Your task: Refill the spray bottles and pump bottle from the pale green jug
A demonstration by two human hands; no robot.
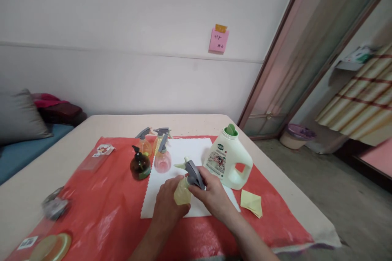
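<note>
My left hand [168, 200] is wrapped round the body of a small pale yellow spray bottle [182, 192], held above a white sheet [196, 146]. On the bottle's grey trigger head [194, 174] my right hand [212, 190] is closed, its nozzle towards the left. Part of the bottle is hidden by my fingers. Just right of my hands stands a large pale green jug [228, 159] with an open neck and a green spout inside. Left of them are a pink spray bottle [163, 160] and a dark brown pump bottle [140, 166].
Behind the pump bottle stand an orange spray bottle [145, 146] and a yellow one [157, 142]. Yellow paper squares [251, 202] lie at the right. A gold lid [58, 246], a blurred metal object [55, 204] and a clear packet [97, 157] lie on the red cloth [104, 208].
</note>
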